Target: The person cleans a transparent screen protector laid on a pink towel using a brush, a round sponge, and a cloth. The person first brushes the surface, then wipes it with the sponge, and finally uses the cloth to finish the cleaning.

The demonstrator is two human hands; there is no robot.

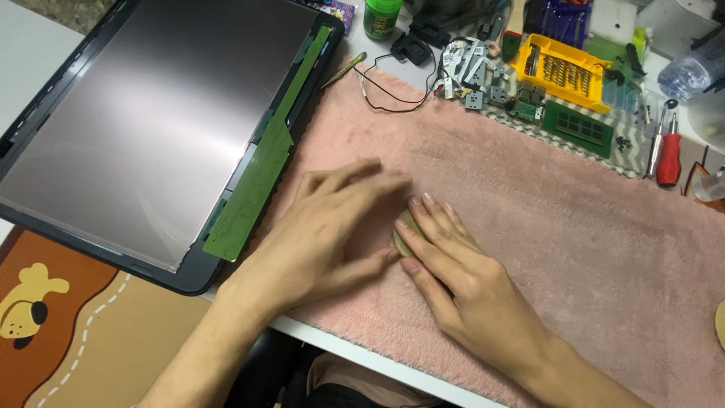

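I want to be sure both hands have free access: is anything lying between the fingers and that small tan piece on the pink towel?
Nothing visible does. The left hand and right hand already touch the small tan piece directly on the pink towel. The laptop screen panel and red-handled screwdriver lie well aside.

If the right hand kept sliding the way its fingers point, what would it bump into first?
The right hand points up and left, so it would probably meet the left hand's fingers first, just past the small tan piece it already touches. Farther along lies the green strip.

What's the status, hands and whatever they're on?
Left hand and right hand flat on pink towel, fingertips meeting on a small tan piece. Neither hand gripping it. Opened screen panel lies left, apart.
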